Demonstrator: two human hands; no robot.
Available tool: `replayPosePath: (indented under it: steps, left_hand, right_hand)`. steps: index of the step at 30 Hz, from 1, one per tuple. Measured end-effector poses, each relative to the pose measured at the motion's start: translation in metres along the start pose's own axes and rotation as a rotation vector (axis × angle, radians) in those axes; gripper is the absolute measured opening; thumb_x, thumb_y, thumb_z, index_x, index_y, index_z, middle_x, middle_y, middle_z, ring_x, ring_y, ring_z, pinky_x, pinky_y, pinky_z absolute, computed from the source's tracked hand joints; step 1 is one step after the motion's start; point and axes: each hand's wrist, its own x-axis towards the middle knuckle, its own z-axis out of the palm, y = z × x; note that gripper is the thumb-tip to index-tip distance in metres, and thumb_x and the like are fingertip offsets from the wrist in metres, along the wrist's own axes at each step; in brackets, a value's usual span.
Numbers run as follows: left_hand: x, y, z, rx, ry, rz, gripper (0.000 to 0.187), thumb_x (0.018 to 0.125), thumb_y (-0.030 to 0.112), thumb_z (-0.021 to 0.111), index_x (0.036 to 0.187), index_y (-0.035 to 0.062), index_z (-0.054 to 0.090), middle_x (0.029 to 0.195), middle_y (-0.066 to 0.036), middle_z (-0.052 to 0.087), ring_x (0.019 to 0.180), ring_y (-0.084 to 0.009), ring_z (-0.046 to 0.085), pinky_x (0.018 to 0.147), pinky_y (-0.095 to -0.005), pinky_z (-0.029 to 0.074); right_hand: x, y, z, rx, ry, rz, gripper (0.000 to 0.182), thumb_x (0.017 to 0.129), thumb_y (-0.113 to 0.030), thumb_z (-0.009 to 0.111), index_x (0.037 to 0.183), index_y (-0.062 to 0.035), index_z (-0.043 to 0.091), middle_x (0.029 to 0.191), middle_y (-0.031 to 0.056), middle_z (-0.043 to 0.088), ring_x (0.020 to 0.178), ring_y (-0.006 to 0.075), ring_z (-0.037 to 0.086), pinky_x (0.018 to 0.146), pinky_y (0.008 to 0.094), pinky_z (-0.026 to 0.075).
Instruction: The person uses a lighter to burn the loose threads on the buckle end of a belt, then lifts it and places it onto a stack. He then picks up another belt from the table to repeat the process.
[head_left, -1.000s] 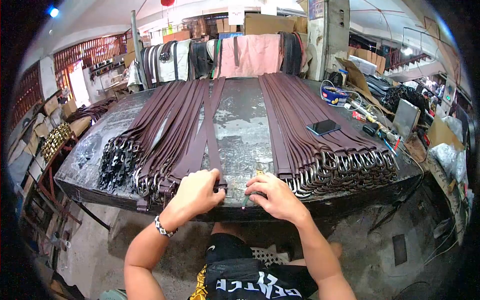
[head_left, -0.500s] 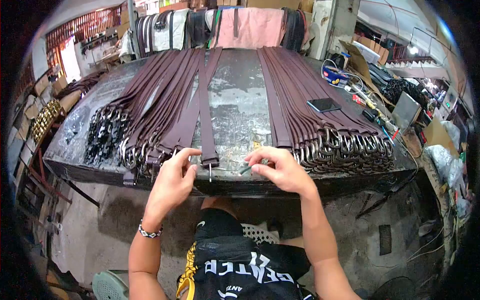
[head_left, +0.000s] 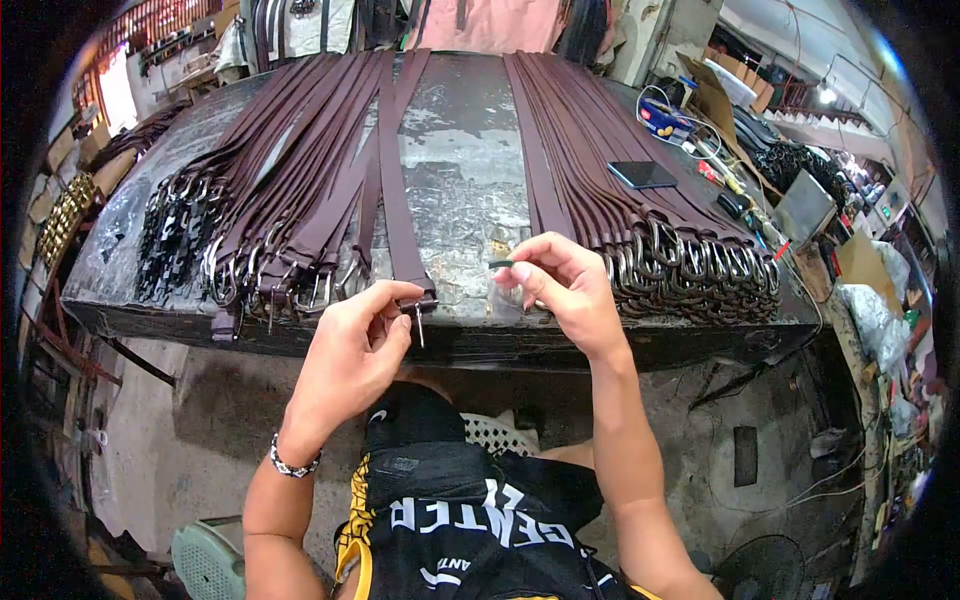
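Note:
My left hand [head_left: 362, 342] is closed at the near end of a dark brown belt strap [head_left: 398, 215], thumb and index fingertip at its metal buckle. The buckle's thin prong [head_left: 420, 326] points down past the table edge. To the right, my right hand [head_left: 566, 292] pinches a small dark green strip [head_left: 502, 264] between thumb and fingers, held above the table and apart from the belt. Its exact kind is too small to tell. Left of the strap lie many brown belts [head_left: 310, 170] with metal buckles, partly behind my left hand.
A second row of brown belts [head_left: 570, 150] with stacked buckles [head_left: 690, 270] covers the table's right side. A phone [head_left: 642, 175] lies on them. Beyond are a blue tub [head_left: 664, 120] and tools. Black buckles [head_left: 180, 235] hang at the left. A green stool [head_left: 208, 560] stands below.
The camera view has tilted downward and shifted. My right hand has lifted the green strip, which now lies level in the pinch. My left fingers have closed in on the strap's buckle end.

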Motion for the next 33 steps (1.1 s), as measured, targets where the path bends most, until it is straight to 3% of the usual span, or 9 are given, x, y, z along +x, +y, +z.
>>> replayPosePath:
  steps: [7, 13, 17, 22, 27, 33]
  left_hand:
    - [-0.008, -0.018, -0.021, 0.381, 0.14, 0.018, 0.029, 0.089, 0.002, 0.069, 0.118, 0.0001, 0.067, 0.076, -0.007, 0.062, 0.063, -0.0143, 0.057, 0.061, -0.0294, 0.048]
    - [-0.01, -0.02, -0.029, 0.288, 0.124, -0.002, 0.02, 0.089, 0.001, 0.069, 0.109, -0.0005, 0.068, 0.081, -0.008, 0.067, 0.069, -0.0135, 0.062, 0.064, -0.0285, 0.05]
    - [-0.008, -0.023, -0.029, 0.276, 0.178, 0.048, 0.026, 0.089, -0.003, 0.066, 0.114, 0.0011, 0.068, 0.087, -0.009, 0.071, 0.071, -0.0132, 0.064, 0.065, -0.0275, 0.05]
    - [-0.013, -0.025, -0.032, 0.229, 0.211, 0.055, 0.041, 0.088, -0.006, 0.063, 0.127, 0.0057, 0.066, 0.091, -0.008, 0.073, 0.073, -0.0131, 0.065, 0.064, -0.0271, 0.05]
    - [-0.015, -0.028, -0.032, 0.199, 0.232, 0.061, 0.047, 0.089, -0.008, 0.061, 0.133, 0.0071, 0.063, 0.093, -0.008, 0.074, 0.076, -0.0133, 0.068, 0.064, -0.0271, 0.05]
    - [-0.016, -0.031, -0.033, 0.165, 0.23, 0.072, 0.048, 0.09, -0.008, 0.061, 0.135, 0.0065, 0.061, 0.094, -0.01, 0.074, 0.08, -0.0146, 0.071, 0.064, -0.0271, 0.049]
  right_hand:
    - [0.0, 0.003, 0.001, -0.01, -0.031, -0.01, 0.012, 0.1, -0.012, 0.069, 0.108, -0.0026, 0.067, 0.099, 0.006, 0.076, 0.089, 0.009, 0.07, 0.071, 0.023, 0.05]
    - [-0.001, -0.003, 0.011, -0.073, -0.015, 0.025, 0.012, 0.099, -0.01, 0.07, 0.107, -0.002, 0.069, 0.094, 0.0026, 0.074, 0.088, 0.007, 0.067, 0.071, 0.0221, 0.048]
    - [0.006, -0.006, 0.037, -0.241, -0.009, -0.139, 0.011, 0.093, -0.008, 0.073, 0.102, -0.0019, 0.072, 0.091, 0.0001, 0.071, 0.083, 0.0062, 0.063, 0.071, 0.024, 0.049]
    - [0.024, -0.007, 0.08, -0.324, -0.086, -0.329, 0.011, 0.088, -0.007, 0.072, 0.096, 0.0, 0.069, 0.103, 0.0096, 0.074, 0.086, 0.0179, 0.068, 0.071, 0.0297, 0.055]
    - [0.031, -0.006, 0.102, -0.555, -0.133, -0.316, 0.013, 0.084, -0.009, 0.07, 0.09, 0.0015, 0.065, 0.1, 0.0163, 0.071, 0.09, 0.034, 0.069, 0.08, 0.0397, 0.056]
    - [0.033, -0.002, 0.107, -0.59, -0.134, -0.338, 0.012, 0.083, -0.009, 0.069, 0.089, 0.0005, 0.064, 0.096, 0.0161, 0.069, 0.092, 0.0358, 0.067, 0.084, 0.0427, 0.054]
